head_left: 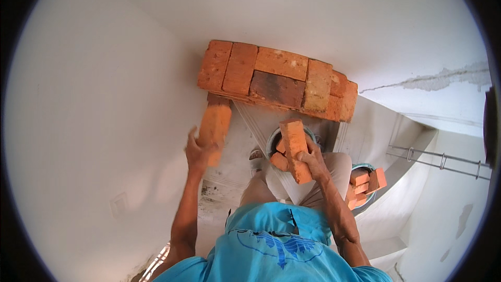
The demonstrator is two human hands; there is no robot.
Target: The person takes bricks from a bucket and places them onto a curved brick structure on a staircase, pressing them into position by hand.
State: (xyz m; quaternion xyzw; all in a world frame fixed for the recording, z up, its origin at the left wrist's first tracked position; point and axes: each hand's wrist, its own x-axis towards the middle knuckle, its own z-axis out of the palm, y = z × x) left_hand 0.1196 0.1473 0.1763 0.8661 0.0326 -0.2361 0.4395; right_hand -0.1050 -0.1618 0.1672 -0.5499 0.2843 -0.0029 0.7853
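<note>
My left hand (199, 150) is closed around an orange brick (216, 125), slightly blurred, near the left end of a brick stack. In my right hand (314, 161) another orange brick (294, 143) is gripped by its side, above a bucket (271, 143) with more bricks in it. The stack (282, 62) stands against the far wall. Its top layer has bricks laid both lengthwise and crosswise, one of them dark brown (277, 87). Its lower layers are mostly hidden from above.
A second bucket (371, 167) full of bricks (360, 178) stands on my right, beside a sloping ledge (407, 164). White walls (104, 99) close in on the left and ahead. Thin metal rods (443, 161) stick out at the right. My foot (255, 155) shows on the floor.
</note>
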